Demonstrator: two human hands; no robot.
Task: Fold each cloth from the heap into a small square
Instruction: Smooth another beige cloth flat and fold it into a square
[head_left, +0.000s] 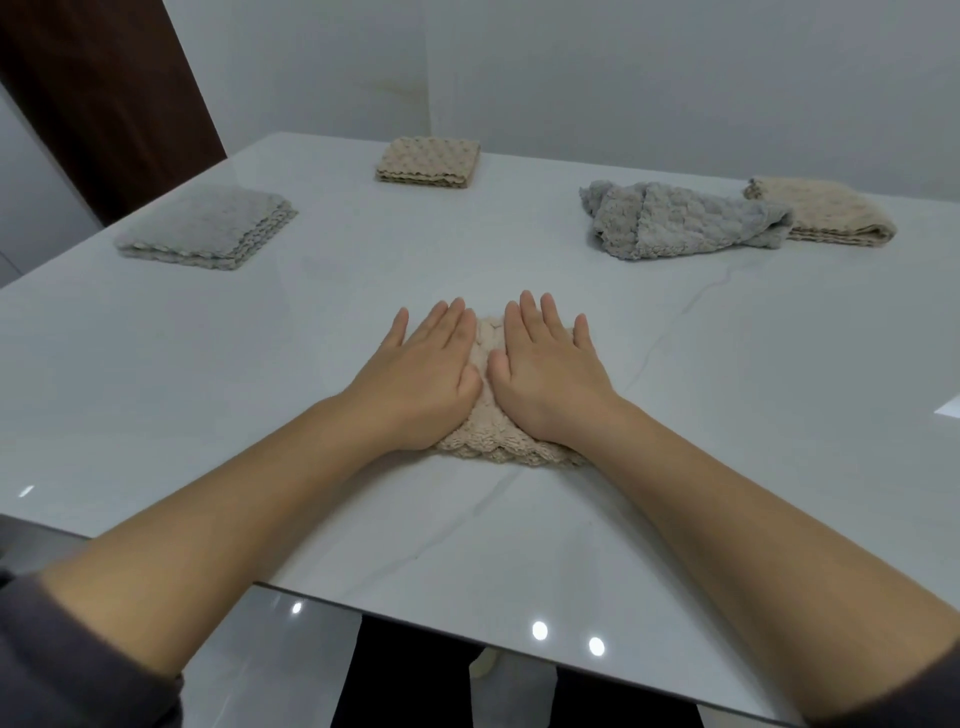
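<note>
A beige fluffy cloth (498, 444) lies folded small on the white table (727, 415), in the middle in front of me. My left hand (426, 374) and my right hand (545, 369) lie flat on top of it side by side, fingers straight, pressing it down. They hide most of the cloth; only its near edge and a strip between the hands show. At the back right a grey cloth (680, 221) lies crumpled and unfolded, partly over a beige cloth (831, 213).
A folded grey square (208, 226) sits at the far left and a folded beige square (428, 161) at the far middle. The table's near edge runs across the bottom of the view. A white wall and a dark door stand behind.
</note>
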